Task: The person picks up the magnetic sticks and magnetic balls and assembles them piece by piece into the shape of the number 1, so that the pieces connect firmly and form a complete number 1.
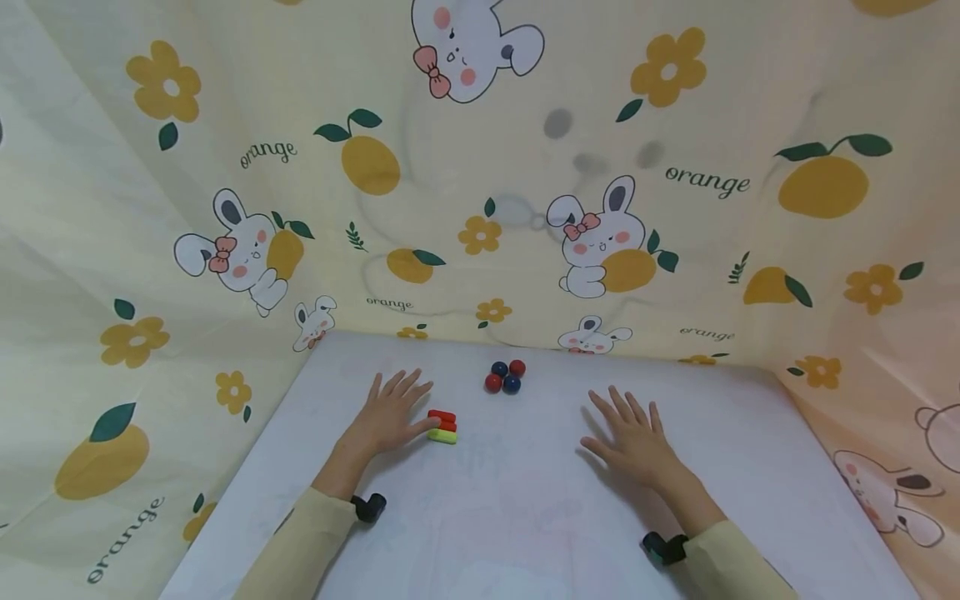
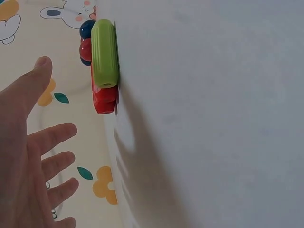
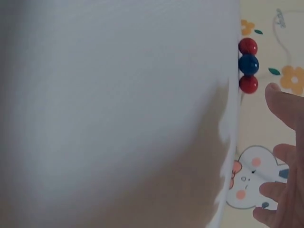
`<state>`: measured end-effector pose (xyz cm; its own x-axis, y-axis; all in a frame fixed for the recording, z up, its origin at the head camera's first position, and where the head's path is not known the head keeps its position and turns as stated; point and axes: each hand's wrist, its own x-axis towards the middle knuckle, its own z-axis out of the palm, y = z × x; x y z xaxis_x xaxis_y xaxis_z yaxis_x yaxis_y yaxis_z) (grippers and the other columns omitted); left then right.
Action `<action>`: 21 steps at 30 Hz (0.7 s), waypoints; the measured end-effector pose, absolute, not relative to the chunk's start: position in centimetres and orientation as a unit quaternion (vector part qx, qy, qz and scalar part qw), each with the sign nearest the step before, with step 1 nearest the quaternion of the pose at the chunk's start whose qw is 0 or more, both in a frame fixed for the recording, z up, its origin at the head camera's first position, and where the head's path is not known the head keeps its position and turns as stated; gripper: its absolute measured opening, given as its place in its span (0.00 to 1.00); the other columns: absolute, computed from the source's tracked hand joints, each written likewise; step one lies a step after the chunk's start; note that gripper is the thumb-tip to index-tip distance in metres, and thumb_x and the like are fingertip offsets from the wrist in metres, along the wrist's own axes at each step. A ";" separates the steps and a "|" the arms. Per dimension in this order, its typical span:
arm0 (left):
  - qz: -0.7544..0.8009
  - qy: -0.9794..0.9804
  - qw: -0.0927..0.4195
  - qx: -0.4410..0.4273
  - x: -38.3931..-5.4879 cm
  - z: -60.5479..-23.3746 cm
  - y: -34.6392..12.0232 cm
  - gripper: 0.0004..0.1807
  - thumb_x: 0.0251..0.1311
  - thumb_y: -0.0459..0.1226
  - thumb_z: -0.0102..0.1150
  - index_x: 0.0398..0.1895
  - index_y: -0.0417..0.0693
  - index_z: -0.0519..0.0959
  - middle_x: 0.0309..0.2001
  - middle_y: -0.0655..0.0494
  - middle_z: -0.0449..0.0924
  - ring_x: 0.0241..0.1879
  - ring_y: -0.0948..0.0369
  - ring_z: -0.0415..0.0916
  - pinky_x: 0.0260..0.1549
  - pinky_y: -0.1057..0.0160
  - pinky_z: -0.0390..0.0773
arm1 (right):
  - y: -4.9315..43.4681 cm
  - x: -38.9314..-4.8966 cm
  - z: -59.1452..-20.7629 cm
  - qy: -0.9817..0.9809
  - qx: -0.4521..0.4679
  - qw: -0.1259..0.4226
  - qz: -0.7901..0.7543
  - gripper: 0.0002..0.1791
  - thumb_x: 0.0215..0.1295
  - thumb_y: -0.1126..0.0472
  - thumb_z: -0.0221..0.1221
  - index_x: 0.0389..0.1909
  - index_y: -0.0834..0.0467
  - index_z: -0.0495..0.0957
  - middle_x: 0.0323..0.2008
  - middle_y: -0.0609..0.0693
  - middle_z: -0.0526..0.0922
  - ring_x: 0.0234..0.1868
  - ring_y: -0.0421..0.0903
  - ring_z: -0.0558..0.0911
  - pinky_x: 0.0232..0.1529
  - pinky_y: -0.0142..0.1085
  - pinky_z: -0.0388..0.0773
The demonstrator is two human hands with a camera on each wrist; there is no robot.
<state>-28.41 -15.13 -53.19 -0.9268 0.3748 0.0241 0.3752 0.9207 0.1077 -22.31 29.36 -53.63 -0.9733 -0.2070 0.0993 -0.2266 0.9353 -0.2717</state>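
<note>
My left hand (image 1: 386,417) is spread above the left part of the white table, holding nothing. Its thumb overlaps a little group of ridged sticks in the head view: a yellow-green stick (image 1: 442,437) in front and red sticks (image 1: 442,415) behind. In the left wrist view the green stick (image 2: 105,54) lies nearest, apart from the thumb, with red (image 2: 104,102) beyond it. My right hand (image 1: 633,437) hovers with fingers spread over the right part of the table, also holding nothing. Between the hands, farther back, sit red balls (image 1: 492,383) and blue balls (image 1: 512,384) clustered together.
The white tabletop (image 1: 495,517) ends at a patterned cloth (image 1: 465,275) that rises behind it and along both sides. Black wrist cameras (image 1: 369,507) are strapped at both wrists, by the sleeve cuffs.
</note>
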 end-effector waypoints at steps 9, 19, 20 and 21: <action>-0.078 -0.974 -0.030 -0.209 -29.3 -53.0 -14.2 0.42 0.62 0.69 0.53 0.76 0.65 0.63 0.80 0.54 0.56 0.80 0.47 0.50 0.75 0.33 0.42 | 27.7 -23.9 -54.2 -0.980 0.128 0.026 0.147 0.46 0.66 0.31 0.57 0.80 0.41 0.52 0.81 0.60 0.52 0.79 0.69 0.50 0.73 0.72 0.38; -0.082 -0.971 -0.044 -0.220 -30.4 -53.1 -13.6 0.38 0.64 0.65 0.56 0.74 0.64 0.67 0.78 0.54 0.60 0.79 0.50 0.53 0.76 0.37 0.47 | 25.8 -25.3 -54.3 -0.974 0.139 0.004 0.178 0.47 0.65 0.32 0.59 0.80 0.40 0.51 0.80 0.59 0.53 0.79 0.67 0.53 0.74 0.71 0.41; -0.080 -0.971 -0.046 -0.222 -30.5 -53.1 -13.7 0.37 0.64 0.65 0.55 0.74 0.65 0.67 0.78 0.55 0.61 0.79 0.51 0.54 0.76 0.38 0.48 | 25.7 -25.4 -54.3 -0.974 0.138 0.003 0.180 0.47 0.65 0.32 0.59 0.80 0.39 0.51 0.80 0.59 0.53 0.79 0.67 0.53 0.74 0.70 0.42; -0.081 -0.970 -0.048 -0.225 -30.6 -53.2 -13.7 0.37 0.64 0.64 0.56 0.74 0.65 0.67 0.78 0.55 0.61 0.79 0.51 0.54 0.77 0.38 0.48 | 25.5 -25.6 -54.4 -0.973 0.139 0.001 0.184 0.47 0.65 0.32 0.59 0.80 0.39 0.50 0.80 0.59 0.53 0.79 0.66 0.53 0.74 0.70 0.43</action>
